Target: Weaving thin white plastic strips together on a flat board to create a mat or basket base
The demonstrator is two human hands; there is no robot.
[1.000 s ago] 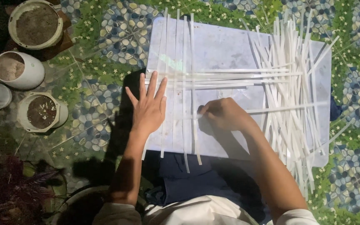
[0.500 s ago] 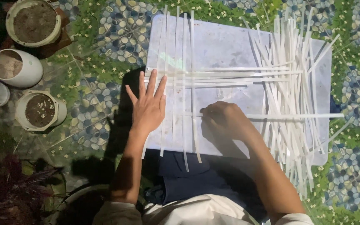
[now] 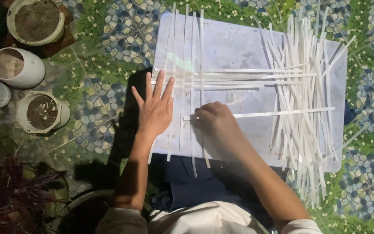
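A pale rectangular plastic board lies on a floor patterned with blue pebbles, green leaves and small white flowers, lit against dark surroundings. At the far left stand three round pots holding soil, two white and one cream. The left hand lies flat with fingers spread, pressing down the near-left upright white strips on the board. The right hand is curled, its grip pinched on the left end of a crosswise white strip that runs right across the board, nearer than three other crosswise strips already laid. A loose heap of white strips covers the board's right side. A dark blue cloth lies at the near edge
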